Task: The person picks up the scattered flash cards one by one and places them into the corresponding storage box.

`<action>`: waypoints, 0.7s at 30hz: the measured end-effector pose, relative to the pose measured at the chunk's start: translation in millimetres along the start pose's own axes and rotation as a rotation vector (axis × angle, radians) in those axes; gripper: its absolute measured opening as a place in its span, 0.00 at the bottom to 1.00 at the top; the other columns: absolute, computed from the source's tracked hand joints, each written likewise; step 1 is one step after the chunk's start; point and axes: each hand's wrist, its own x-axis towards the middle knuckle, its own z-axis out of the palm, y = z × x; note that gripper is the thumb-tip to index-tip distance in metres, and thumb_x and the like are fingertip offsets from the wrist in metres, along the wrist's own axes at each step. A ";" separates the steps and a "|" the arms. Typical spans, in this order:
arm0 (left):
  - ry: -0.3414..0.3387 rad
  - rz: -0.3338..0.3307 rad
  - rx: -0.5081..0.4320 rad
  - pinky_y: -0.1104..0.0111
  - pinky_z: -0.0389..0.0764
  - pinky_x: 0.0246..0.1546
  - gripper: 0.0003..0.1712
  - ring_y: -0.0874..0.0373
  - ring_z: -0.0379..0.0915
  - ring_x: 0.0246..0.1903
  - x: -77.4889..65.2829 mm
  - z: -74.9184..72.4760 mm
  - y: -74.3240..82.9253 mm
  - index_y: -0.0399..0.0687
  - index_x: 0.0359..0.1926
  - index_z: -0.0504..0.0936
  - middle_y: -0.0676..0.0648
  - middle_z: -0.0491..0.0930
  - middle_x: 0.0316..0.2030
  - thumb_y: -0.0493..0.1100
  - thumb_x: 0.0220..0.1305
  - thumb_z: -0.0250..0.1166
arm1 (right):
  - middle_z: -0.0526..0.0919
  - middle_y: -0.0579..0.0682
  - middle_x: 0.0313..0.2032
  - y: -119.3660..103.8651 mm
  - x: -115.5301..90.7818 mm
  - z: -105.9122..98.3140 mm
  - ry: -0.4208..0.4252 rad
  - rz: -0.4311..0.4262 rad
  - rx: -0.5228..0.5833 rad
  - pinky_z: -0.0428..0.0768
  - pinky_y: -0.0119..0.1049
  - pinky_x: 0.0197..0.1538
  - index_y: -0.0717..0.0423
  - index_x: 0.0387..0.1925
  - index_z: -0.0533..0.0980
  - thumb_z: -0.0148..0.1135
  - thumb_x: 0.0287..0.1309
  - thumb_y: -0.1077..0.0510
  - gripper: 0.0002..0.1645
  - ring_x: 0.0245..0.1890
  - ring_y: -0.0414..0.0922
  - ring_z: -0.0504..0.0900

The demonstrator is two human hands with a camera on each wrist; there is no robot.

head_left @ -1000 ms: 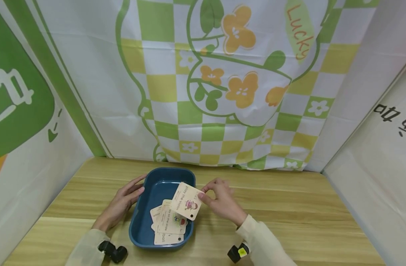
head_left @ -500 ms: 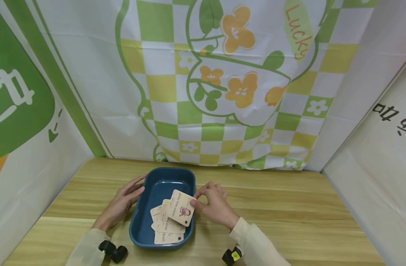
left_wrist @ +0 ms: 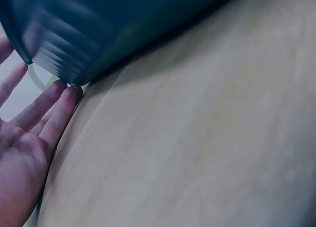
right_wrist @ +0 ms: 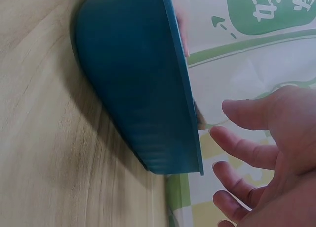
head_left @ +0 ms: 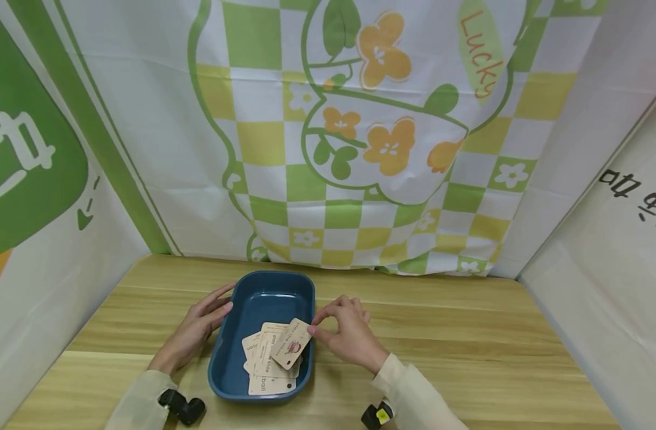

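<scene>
In the head view, a blue plastic tray (head_left: 252,304) holds several square picture cards (head_left: 260,358) overlapping at its near right. The top card (head_left: 292,346), printed with text and a small figure, lies tilted near the right rim. My right hand (head_left: 350,334) is just outside that rim, thumb and index fingertips close to the card's corner. The right wrist view shows this thumb (right_wrist: 242,112) and index finger apart, a card edge (right_wrist: 199,117) showing past the rim in front of them. My left hand (head_left: 199,325) rests with extended fingers (left_wrist: 61,106) against the tray's left side.
The tray stands on a wood-grain table (head_left: 440,346). A checked, flowered cloth (head_left: 360,227) hangs along the table's back edge, with printed panels (head_left: 32,149) at the sides. Each wrist carries a small black camera (head_left: 185,407).
My right hand has moved left and down, bringing the violin card over the pile. The card has since tilted away from the fingers into the tray. My left hand has stayed put.
</scene>
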 end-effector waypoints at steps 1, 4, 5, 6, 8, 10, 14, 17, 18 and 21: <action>-0.001 0.001 -0.002 0.78 0.72 0.54 0.35 0.36 0.59 0.69 0.2 0.1 0.3 0.46 0.80 0.56 0.32 0.58 0.73 0.50 0.79 0.54 | 0.74 0.46 0.40 0.5 -0.4 -0.8 0.000 -0.004 0.000 0.54 0.48 0.46 0.47 0.33 0.85 0.72 0.61 0.53 0.03 0.44 0.47 0.63; -0.002 0.002 0.000 0.78 0.72 0.55 0.35 0.39 0.61 0.68 0.5 0.2 0.7 0.46 0.79 0.56 0.32 0.59 0.73 0.50 0.79 0.54 | 0.74 0.46 0.40 1.7 -1.6 -4.0 0.001 -0.013 0.005 0.55 0.49 0.47 0.47 0.33 0.85 0.72 0.62 0.53 0.03 0.44 0.47 0.63; -0.004 0.004 0.001 0.78 0.72 0.55 0.35 0.40 0.62 0.67 0.6 0.3 0.8 0.46 0.79 0.56 0.32 0.59 0.73 0.50 0.79 0.54 | 0.74 0.46 0.40 2.5 -2.0 -4.8 0.001 -0.015 0.006 0.55 0.49 0.47 0.48 0.34 0.86 0.71 0.62 0.53 0.04 0.44 0.47 0.64; -0.003 0.004 0.003 0.78 0.72 0.55 0.35 0.43 0.64 0.67 0.6 0.3 0.8 0.46 0.79 0.56 0.32 0.59 0.73 0.50 0.79 0.54 | 0.75 0.46 0.41 2.9 -2.4 -5.9 0.002 -0.015 0.005 0.55 0.49 0.47 0.48 0.34 0.86 0.71 0.62 0.53 0.04 0.44 0.47 0.64; -0.004 0.005 0.003 0.77 0.73 0.55 0.35 0.48 0.67 0.65 0.7 0.3 0.5 0.46 0.79 0.56 0.32 0.59 0.73 0.50 0.79 0.54 | 0.75 0.45 0.41 4.0 -3.3 -8.0 0.002 -0.009 0.009 0.55 0.49 0.48 0.48 0.35 0.86 0.71 0.63 0.52 0.04 0.45 0.47 0.64; -0.004 0.006 0.000 0.77 0.73 0.55 0.35 0.53 0.69 0.63 0.7 0.4 0.2 0.45 0.79 0.56 0.31 0.59 0.73 0.50 0.79 0.54 | 0.75 0.45 0.41 5.6 -4.4 -9.7 0.005 -0.002 0.012 0.56 0.50 0.49 0.47 0.36 0.86 0.70 0.63 0.52 0.05 0.46 0.47 0.65; 0.000 0.008 -0.007 0.76 0.74 0.55 0.35 0.58 0.71 0.60 0.8 0.3 -0.2 0.45 0.79 0.56 0.30 0.60 0.72 0.50 0.79 0.55 | 0.75 0.46 0.41 9.4 -6.9 -13.4 0.023 0.009 0.020 0.57 0.52 0.51 0.47 0.35 0.85 0.71 0.63 0.53 0.04 0.47 0.48 0.65; 0.002 0.011 -0.012 0.76 0.74 0.54 0.35 0.59 0.72 0.59 0.8 0.3 -0.3 0.45 0.79 0.56 0.30 0.60 0.72 0.49 0.79 0.55 | 0.76 0.47 0.41 13.2 -8.7 -15.8 0.036 0.015 0.029 0.56 0.55 0.52 0.47 0.35 0.85 0.71 0.63 0.53 0.04 0.48 0.49 0.66; 0.001 0.012 -0.014 0.76 0.75 0.54 0.35 0.59 0.72 0.59 0.9 0.2 -0.4 0.45 0.79 0.56 0.30 0.60 0.72 0.49 0.79 0.55 | 0.76 0.47 0.41 14.5 -9.3 -16.6 0.037 0.018 0.032 0.56 0.56 0.53 0.47 0.35 0.85 0.71 0.63 0.53 0.04 0.48 0.49 0.66; -0.006 0.015 -0.016 0.76 0.74 0.55 0.35 0.62 0.73 0.58 0.8 0.3 -0.5 0.44 0.79 0.56 0.30 0.60 0.72 0.49 0.79 0.54 | 0.75 0.46 0.41 17.7 -11.2 -18.9 0.040 0.023 0.038 0.56 0.56 0.53 0.47 0.35 0.85 0.70 0.64 0.52 0.04 0.48 0.49 0.66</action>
